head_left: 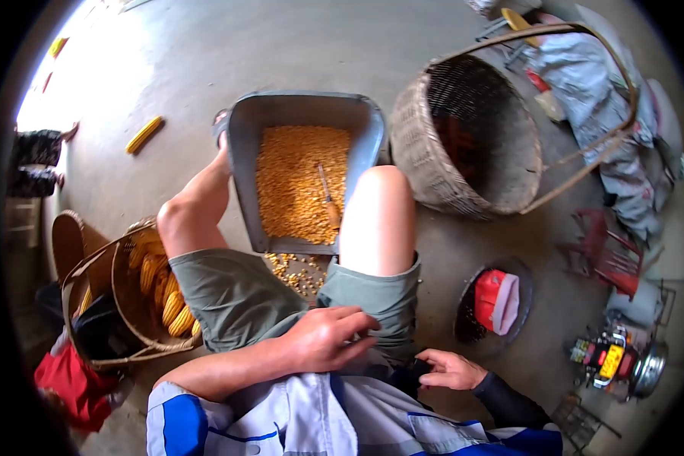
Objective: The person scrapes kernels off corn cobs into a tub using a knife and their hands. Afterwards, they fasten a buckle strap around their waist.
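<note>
My left hand (328, 340) rests across my lap, fingers loosely bent and apart, with nothing visible in it. To its right, my right hand (454, 371) is beside my hip, fingers apart and pointing left, close to a dark patch at my waist that I cannot make out. Between my legs stands a grey tub (245, 114) with loose corn kernels (292, 182) in it. A pointed tool with a wooden handle (332, 213) lies on the kernels. Spilled kernels (300, 272) lie on the floor below the tub.
A wicker basket (425, 144) with a tall handle lies tilted at right. Another basket (129, 353) at left holds corn cobs (153, 277). One cob (144, 135) lies on the floor. A red bag (496, 300), a red stool (604, 254) and sacks (577, 76) are at right.
</note>
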`<state>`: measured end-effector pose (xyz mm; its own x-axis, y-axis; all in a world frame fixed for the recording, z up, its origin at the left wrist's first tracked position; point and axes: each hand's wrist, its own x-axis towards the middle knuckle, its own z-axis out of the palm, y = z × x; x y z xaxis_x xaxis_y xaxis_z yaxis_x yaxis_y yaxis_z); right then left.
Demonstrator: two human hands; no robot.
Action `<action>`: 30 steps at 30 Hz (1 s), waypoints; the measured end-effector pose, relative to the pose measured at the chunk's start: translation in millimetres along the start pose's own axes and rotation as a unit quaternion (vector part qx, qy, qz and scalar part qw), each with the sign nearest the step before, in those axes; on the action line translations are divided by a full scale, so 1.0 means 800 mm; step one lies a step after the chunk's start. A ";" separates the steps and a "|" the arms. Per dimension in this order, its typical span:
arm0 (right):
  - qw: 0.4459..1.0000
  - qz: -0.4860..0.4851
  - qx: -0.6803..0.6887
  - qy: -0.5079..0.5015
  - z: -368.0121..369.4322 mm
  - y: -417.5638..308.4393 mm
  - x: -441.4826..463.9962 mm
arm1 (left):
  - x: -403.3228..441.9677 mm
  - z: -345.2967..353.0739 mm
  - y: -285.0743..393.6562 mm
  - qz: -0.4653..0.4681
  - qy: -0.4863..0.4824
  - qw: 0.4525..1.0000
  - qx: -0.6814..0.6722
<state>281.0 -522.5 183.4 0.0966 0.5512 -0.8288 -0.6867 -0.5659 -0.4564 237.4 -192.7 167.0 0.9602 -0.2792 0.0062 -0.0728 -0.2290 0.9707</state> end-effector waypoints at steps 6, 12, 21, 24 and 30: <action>0.993 -0.046 -0.099 0.054 0.006 0.023 -0.013 | 0.053 0.074 0.011 -0.016 -0.246 0.968 -0.048; 0.992 -0.110 -0.018 0.061 0.006 0.040 -0.031 | 0.059 0.127 0.037 -0.062 -0.438 0.894 0.077; 0.972 -0.139 0.189 0.016 -0.003 0.094 -0.031 | 0.060 0.149 0.044 -0.065 -0.477 0.874 0.073; 0.946 -0.277 -0.129 0.110 0.017 0.092 -0.015 | 0.051 0.147 0.040 -0.051 -0.452 0.889 0.043; 0.913 -0.221 -0.337 0.066 -0.010 0.060 -0.029 | 0.048 0.146 0.028 -0.024 -0.443 0.896 0.032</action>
<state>251.5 -567.0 178.3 0.3731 0.7633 -0.5274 0.0349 -0.5796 -0.8142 241.5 -317.8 160.7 0.3749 -0.8910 -0.2561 -0.0790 -0.3059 0.9488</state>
